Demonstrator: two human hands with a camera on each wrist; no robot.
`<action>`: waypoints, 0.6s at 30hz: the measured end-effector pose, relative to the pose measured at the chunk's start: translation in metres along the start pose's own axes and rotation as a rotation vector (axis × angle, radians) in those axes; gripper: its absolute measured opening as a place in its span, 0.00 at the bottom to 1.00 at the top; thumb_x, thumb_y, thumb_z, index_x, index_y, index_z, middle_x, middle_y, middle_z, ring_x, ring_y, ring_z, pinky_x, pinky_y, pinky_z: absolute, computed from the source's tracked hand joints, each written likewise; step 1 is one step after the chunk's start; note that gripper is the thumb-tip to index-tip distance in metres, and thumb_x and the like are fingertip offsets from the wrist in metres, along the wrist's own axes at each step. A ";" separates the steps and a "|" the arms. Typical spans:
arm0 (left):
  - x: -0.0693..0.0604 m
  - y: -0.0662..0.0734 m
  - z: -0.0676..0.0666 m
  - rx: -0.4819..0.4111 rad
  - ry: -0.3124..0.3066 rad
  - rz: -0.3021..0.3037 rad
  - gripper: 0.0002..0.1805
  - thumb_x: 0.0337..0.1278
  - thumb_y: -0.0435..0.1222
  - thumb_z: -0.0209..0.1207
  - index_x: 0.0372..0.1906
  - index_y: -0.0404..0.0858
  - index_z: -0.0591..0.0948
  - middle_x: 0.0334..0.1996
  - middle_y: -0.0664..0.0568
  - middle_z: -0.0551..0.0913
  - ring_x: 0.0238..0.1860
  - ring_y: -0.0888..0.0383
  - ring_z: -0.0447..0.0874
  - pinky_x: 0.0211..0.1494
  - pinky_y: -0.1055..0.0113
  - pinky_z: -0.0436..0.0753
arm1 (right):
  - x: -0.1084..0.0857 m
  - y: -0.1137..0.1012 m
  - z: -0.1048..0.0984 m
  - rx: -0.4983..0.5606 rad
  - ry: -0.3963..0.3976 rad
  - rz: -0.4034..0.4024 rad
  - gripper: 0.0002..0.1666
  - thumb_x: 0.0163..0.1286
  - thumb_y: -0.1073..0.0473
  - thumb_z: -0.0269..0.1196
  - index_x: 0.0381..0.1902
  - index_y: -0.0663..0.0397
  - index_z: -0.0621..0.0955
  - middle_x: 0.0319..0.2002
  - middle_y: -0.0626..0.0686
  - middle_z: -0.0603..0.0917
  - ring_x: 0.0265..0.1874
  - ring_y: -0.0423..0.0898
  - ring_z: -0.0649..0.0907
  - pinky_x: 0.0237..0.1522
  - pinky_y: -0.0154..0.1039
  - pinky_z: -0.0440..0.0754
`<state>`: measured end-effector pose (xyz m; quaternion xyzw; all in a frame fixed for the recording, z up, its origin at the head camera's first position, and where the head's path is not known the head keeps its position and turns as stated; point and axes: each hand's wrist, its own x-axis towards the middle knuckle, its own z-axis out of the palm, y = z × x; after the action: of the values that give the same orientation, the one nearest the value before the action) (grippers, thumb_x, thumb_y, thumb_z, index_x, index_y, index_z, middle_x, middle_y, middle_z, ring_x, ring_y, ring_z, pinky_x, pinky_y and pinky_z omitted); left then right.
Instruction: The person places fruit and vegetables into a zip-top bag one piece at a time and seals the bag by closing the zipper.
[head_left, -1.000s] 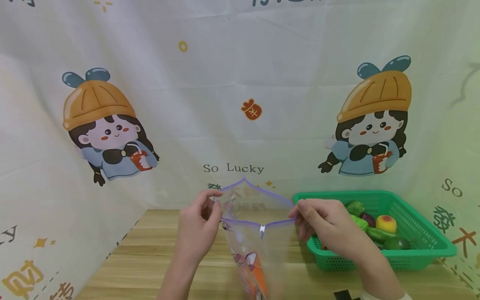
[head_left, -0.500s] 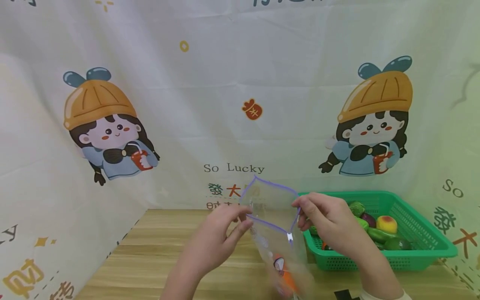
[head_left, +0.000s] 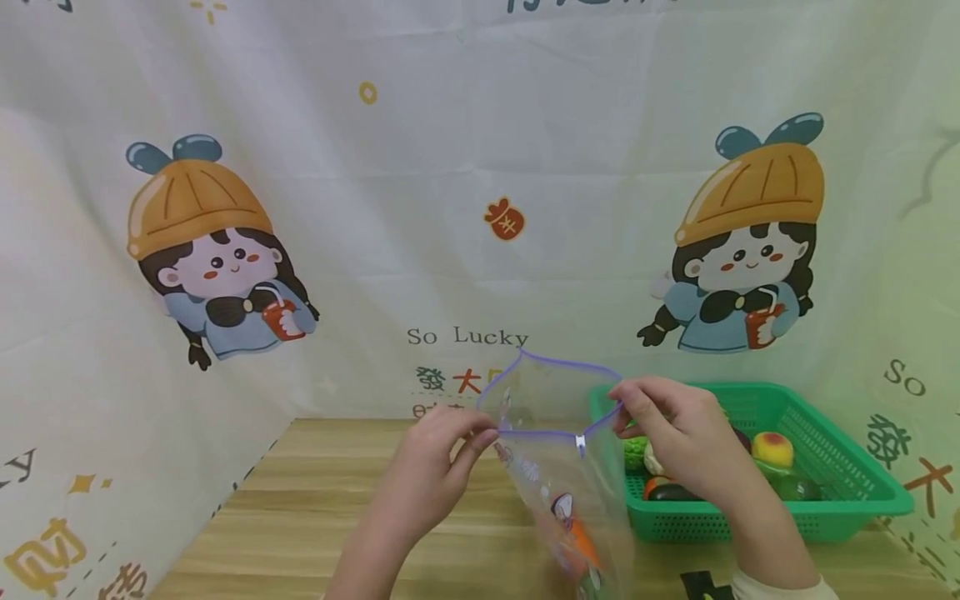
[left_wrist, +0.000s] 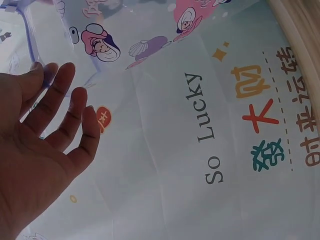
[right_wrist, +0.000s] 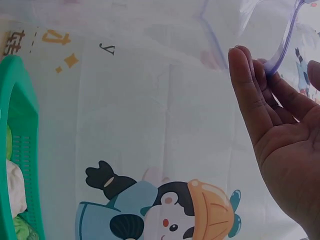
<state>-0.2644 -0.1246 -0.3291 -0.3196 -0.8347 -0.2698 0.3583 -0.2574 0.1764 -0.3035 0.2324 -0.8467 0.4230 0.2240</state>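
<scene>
a left hand (head_left: 442, 458) and a right hand (head_left: 686, 433) pinch the purple rim (head_left: 536, 432) of a clear, cartoon-printed bag (head_left: 551, 471), held wide between them over a wooden surface (head_left: 315, 500), beside a green basket (head_left: 862, 504) of fruit and vegetables (head_left: 772, 448); a backdrop (head_left: 450, 125) behind reads "so lucky" (head_left: 468, 336) and "發大财" (left_wrist: 261, 116).

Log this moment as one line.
left hand: holds purple-rimmed clear plastic bag; right hand: holds opposite side of rim; bag: mouth open, orange item inside; green plastic basket: beyond right hand, holding produce
</scene>
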 end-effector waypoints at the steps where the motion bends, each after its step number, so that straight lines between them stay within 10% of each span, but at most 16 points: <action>1: 0.000 0.000 0.001 0.005 0.002 -0.004 0.03 0.68 0.37 0.68 0.42 0.43 0.89 0.37 0.58 0.91 0.43 0.62 0.85 0.49 0.64 0.87 | 0.000 0.001 -0.001 -0.006 -0.006 0.001 0.17 0.87 0.50 0.54 0.49 0.51 0.88 0.33 0.46 0.88 0.35 0.41 0.92 0.46 0.33 0.89; 14: 0.000 0.004 0.008 0.054 0.015 -0.022 0.03 0.69 0.37 0.67 0.43 0.43 0.89 0.39 0.58 0.91 0.45 0.60 0.82 0.50 0.63 0.86 | -0.001 0.017 -0.021 0.022 -0.388 0.108 0.45 0.84 0.45 0.58 0.87 0.43 0.51 0.54 0.51 0.88 0.43 0.39 0.88 0.42 0.37 0.86; 18: 0.001 0.005 0.007 0.051 0.025 -0.026 0.03 0.69 0.36 0.67 0.43 0.43 0.89 0.40 0.58 0.92 0.46 0.60 0.83 0.51 0.63 0.87 | 0.000 0.031 -0.023 -0.054 -0.433 0.151 0.42 0.81 0.47 0.63 0.84 0.52 0.61 0.58 0.54 0.87 0.48 0.45 0.88 0.43 0.39 0.87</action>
<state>-0.2645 -0.1162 -0.3319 -0.2960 -0.8409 -0.2572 0.3731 -0.2708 0.2121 -0.3100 0.2477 -0.9010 0.3559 0.0112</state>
